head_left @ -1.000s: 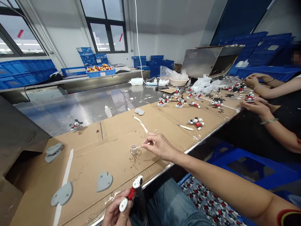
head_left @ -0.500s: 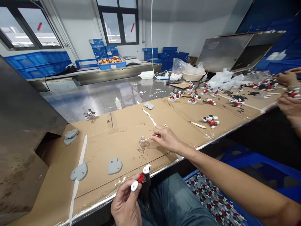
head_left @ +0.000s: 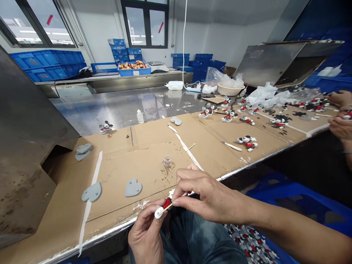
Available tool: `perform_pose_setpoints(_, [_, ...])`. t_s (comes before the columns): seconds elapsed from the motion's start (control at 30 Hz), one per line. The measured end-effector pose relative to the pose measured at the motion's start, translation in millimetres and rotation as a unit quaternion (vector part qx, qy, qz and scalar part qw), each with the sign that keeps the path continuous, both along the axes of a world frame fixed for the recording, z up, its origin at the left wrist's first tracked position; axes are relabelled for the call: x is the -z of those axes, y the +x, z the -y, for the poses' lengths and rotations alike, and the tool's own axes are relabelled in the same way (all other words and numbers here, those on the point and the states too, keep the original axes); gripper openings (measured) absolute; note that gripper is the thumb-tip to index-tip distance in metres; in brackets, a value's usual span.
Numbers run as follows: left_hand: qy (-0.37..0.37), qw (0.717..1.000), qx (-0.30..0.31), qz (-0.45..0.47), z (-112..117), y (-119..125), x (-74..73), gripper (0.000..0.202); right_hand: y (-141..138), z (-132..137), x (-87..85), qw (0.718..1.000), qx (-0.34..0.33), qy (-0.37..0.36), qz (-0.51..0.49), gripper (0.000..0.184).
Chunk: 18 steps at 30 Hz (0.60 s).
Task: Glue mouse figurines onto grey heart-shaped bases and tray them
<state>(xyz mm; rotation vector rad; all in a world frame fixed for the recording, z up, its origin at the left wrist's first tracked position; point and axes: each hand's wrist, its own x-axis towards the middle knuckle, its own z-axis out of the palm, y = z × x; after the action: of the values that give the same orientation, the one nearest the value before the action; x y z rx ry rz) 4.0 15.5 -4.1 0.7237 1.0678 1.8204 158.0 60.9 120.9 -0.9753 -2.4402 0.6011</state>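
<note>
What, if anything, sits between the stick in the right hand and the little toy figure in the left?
Nothing visible. The right hand pinches the stick with its tip against the toy figure, which the left hand grips from below. The small jar stands apart on the cardboard.

The right hand (head_left: 203, 196) covers most of the toy figure (head_left: 167, 202) pinched in the left hand (head_left: 145, 234), and the thin stick (head_left: 162, 209) vanishes under its fingers. A co-worker's hands (head_left: 341, 126) are cut off by the right edge. What fills the far blue crate (head_left: 134, 71) is too small to tell from here
</note>
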Motion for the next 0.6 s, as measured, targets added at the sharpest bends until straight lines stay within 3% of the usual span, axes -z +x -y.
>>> perform_pose_setpoints(0.2, [0.002,1.0,0.002,0.003,1.6,0.3,-2.0,0.015,-1.3,-0.6,5.0,0.999,-0.015,0.01,0.046,0.011])
perform_pose_setpoints(0.6, [0.0,1.0,0.008,0.017,2.0,0.1,-0.3,0.015,-0.2,2.5,-5.3,0.998,-0.012,0.031,0.053,0.014])
